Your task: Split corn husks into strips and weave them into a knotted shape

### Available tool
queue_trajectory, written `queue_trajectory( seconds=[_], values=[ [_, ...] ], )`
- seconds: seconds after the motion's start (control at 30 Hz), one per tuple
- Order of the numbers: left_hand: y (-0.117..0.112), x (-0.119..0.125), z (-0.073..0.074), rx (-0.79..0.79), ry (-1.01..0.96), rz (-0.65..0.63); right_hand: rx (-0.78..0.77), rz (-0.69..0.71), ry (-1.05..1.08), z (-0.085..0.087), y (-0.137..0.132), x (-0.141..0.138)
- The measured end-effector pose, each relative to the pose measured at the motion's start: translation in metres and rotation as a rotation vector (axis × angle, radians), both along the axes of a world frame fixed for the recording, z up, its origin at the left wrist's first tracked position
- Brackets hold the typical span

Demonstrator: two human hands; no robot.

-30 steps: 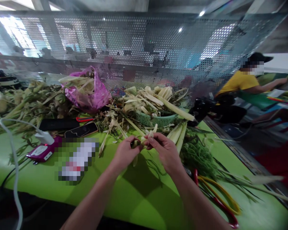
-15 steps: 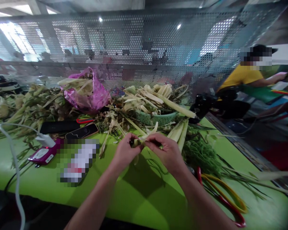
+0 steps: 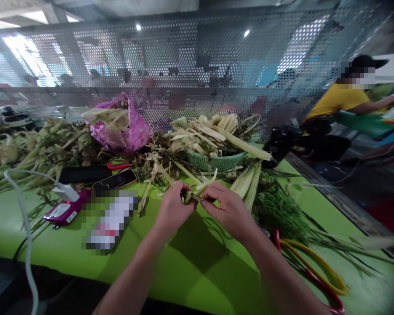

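My left hand (image 3: 176,209) is closed around a small pale-green roll of corn husk (image 3: 188,197), its fingers and thumb curled together. From between the hands a strip of husk (image 3: 209,184) sticks up to the right. Thumb and finger of my right hand (image 3: 226,210) pinch a thin end of the husk, close beside the left fingertips. Both hands are over the green table (image 3: 197,284); the fingers partly hide the husk. Just beyond them lie long pale husks (image 3: 246,186) and dry scraps (image 3: 159,168).
A green basket (image 3: 214,163) heaped with husks stands behind. To its left are a pink plastic bag (image 3: 136,131) and a husk pile (image 3: 52,140). Phones, a purple power strip (image 3: 64,213), feathery greens (image 3: 279,210) and red- and yellow-handled tools (image 3: 331,280) lie around. A person in yellow (image 3: 335,98) sits right.
My fingertips have drawn slightly apart, and a thin end of husk now shows stretched between them. The view has shifted a little, moving the scene slightly rightward.
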State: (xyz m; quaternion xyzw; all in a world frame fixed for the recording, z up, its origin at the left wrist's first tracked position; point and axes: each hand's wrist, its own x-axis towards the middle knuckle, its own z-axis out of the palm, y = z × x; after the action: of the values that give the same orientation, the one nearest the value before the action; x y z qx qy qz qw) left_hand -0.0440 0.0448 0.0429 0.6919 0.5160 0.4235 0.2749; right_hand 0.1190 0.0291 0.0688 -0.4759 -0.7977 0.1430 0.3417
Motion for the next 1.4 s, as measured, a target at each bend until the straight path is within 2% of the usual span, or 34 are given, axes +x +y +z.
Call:
queue_trajectory(
  seconds=[0.17, 0.3, 0.43, 0.63, 0.83, 0.93, 1.07, 1.23, 1.4],
  values=[
    [-0.003, 0.002, -0.001, 0.054, 0.121, -0.047, 0.005, -0.011, -0.059, -0.002, -0.001, -0.004],
    [-0.005, 0.003, -0.002, 0.051, 0.125, -0.1, -0.019, -0.07, -0.011, -0.008, 0.0, -0.005],
    [-0.007, 0.002, 0.003, -0.039, 0.027, -0.156, -0.018, -0.159, 0.117, -0.012, 0.002, -0.002],
    [-0.005, -0.006, 0.01, -0.228, -0.234, -0.315, 0.08, -0.068, 0.206, -0.003, 0.0, 0.001],
    [-0.002, -0.006, 0.006, -0.216, -0.297, -0.353, 0.154, -0.043, 0.162, -0.003, 0.0, 0.0],
    [0.0, -0.003, 0.002, -0.214, -0.352, -0.364, 0.151, -0.015, 0.158, -0.006, 0.0, -0.001],
    [0.003, 0.002, -0.002, -0.307, -0.502, -0.34, 0.088, 0.003, 0.218, -0.005, -0.003, -0.002],
    [0.005, 0.002, -0.004, -0.355, -0.695, -0.207, 0.123, -0.123, 0.204, 0.001, -0.006, -0.003],
    [0.006, 0.0, -0.005, -0.347, -0.779, -0.23, 0.039, -0.149, 0.095, -0.003, -0.001, -0.004]
  ],
)
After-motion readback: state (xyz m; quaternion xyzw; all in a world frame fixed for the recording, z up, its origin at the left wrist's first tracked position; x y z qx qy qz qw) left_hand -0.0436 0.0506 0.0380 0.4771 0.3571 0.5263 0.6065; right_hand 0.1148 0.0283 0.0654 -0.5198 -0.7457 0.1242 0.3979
